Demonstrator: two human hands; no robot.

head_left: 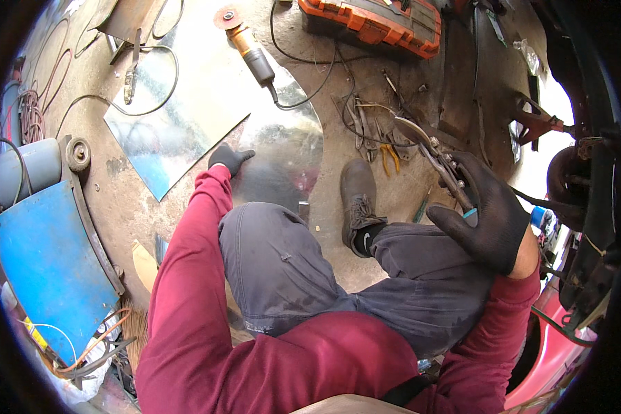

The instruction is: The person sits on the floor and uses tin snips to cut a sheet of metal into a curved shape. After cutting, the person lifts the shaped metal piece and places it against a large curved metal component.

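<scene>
My left hand [232, 159], in a black glove, rests on a shiny metal sheet [283, 138] on the floor, one digit stretched out flat and the others partly hidden. Beside it lies the corner of a second, paler sheet [179, 131] that overlaps the first. My right hand [493, 210], also gloved, is raised over my right knee. It grips metal snips [443, 164] with bolted joints and a teal handle, the thumb apart from the fingers. The snips' jaws point up and left, away from the sheets.
An angle grinder [250, 55] with a reddish disc lies on the sheets, its cord looping right. Pliers [391, 157] and other hand tools lie beyond my boot [357, 200]. An orange toolbox [376, 24] stands at the far side. A blue panel [52, 269] is at left.
</scene>
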